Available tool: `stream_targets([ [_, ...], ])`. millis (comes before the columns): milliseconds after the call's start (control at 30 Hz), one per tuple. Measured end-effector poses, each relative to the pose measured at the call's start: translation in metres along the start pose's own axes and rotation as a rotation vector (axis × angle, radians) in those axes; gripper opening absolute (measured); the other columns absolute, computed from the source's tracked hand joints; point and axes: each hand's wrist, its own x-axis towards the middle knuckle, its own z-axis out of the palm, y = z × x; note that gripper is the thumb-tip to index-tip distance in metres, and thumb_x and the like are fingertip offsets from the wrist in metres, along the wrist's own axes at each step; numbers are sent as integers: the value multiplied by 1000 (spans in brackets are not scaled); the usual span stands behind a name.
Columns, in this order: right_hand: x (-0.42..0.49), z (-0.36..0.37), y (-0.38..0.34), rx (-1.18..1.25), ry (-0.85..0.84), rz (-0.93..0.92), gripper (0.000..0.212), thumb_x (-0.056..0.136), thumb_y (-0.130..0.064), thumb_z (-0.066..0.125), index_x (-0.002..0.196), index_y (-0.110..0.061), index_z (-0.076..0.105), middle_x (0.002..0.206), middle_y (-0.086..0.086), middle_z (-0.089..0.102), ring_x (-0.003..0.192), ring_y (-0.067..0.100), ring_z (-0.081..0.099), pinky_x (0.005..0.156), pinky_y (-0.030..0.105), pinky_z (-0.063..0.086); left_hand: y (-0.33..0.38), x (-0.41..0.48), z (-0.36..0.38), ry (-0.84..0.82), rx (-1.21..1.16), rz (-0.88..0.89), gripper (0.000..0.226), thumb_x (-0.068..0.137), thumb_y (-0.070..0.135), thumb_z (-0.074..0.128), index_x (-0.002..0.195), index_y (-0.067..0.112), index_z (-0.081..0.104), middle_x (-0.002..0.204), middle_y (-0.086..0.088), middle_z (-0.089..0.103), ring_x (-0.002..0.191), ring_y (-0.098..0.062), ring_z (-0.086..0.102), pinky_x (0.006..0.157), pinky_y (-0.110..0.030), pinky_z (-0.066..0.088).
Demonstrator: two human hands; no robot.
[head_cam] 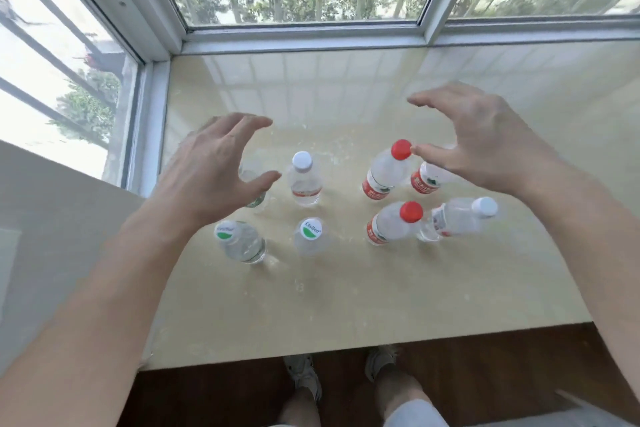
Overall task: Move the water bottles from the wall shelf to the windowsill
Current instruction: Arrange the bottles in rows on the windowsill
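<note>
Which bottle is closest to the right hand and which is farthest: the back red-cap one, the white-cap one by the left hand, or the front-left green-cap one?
1. Back red-cap bottle: just beside the thumb of the right hand.
2. White-cap bottle: in the middle, by the left hand.
3. Front-left green-cap bottle: farthest, across on the left side.

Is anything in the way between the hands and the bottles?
Nothing visible. The left hand and right hand hover open above the water bottles, which stand on the windowsill.
</note>
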Motion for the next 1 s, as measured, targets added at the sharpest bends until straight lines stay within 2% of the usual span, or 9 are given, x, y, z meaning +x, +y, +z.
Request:
stream_targets([
  [100, -28, -33, 55, -61, 26, 80, 56, 81, -21, 79, 134, -17, 59, 126, 5, 61, 109, 28, 62, 99, 40, 47, 51, 17, 10, 9, 2, 35, 60, 84, 45, 69, 138, 28, 47, 138, 11, 51, 129, -15, 41, 90, -36, 42],
  [167, -42, -37, 95, -53, 6, 140, 56, 81, -24, 80, 132, -16, 60, 126, 5, 61, 111, 26, 60, 97, 36, 46, 81, 30, 26, -10, -1, 63, 61, 84, 45, 69, 138, 28, 48, 139, 12, 50, 128, -14, 41, 86, -27, 37],
  [267, -51, -24, 149, 7, -50, 208, 62, 78, -31, 80, 134, -17, 57, 127, 4, 62, 115, 24, 60, 100, 41, 48, 116, 50, 56, -45, 10, 79, 63, 84, 44, 70, 140, 26, 47, 140, 10, 49, 128, -14, 43, 81, -21, 28],
  [367, -51, -1, 185, 123, -98, 246, 71, 75, -33, 84, 137, -17, 54, 127, 4, 60, 114, 19, 58, 99, 36, 47, 138, 65, 83, -62, 2, 21, 65, 83, 44, 70, 140, 26, 45, 140, 11, 48, 127, -15, 46, 82, -22, 31],
  [500, -40, 31, 201, 293, -137, 286, 83, 72, -40, 86, 143, -21, 47, 132, 1, 54, 114, 15, 55, 101, 41, 48, 148, 77, 113, -86, -30, -103, 69, 81, 43, 74, 140, 24, 45, 139, 9, 48, 121, -17, 51, 81, -21, 31],
  [600, -27, 52, 202, 380, -150, 284, 91, 70, -44, 86, 146, -23, 42, 136, -1, 50, 121, 16, 52, 102, 41, 47, 148, 85, 135, -84, -108, -186, 73, 75, 44, 78, 137, 24, 45, 136, 9, 51, 119, -18, 55, 89, -31, 44],
  [700, -14, 69, 200, 402, -137, 260, 93, 68, -43, 88, 146, -21, 42, 139, -1, 49, 127, 16, 50, 104, 39, 45, 147, 92, 155, -87, -231, -260, 74, 70, 44, 82, 133, 27, 47, 133, 12, 53, 121, -14, 54, 97, -40, 49],
  [867, -1, 86, 197, 413, -86, 220, 82, 66, -40, 88, 137, -20, 54, 128, 1, 58, 120, 18, 54, 101, 31, 43, 152, 102, 176, -41, -362, -288, 59, 69, 28, 86, 122, 23, 59, 116, 13, 60, 109, -9, 57, 94, -37, 52],
  [1000, 1, 92, 199, 445, -78, 182, 64, 65, -35, 88, 122, -23, 63, 113, 0, 62, 107, 19, 57, 88, 44, 54, 154, 104, 180, -11, -416, -309, 44, 73, 21, 84, 112, 21, 64, 103, 14, 62, 99, -1, 56, 83, -31, 56],
])
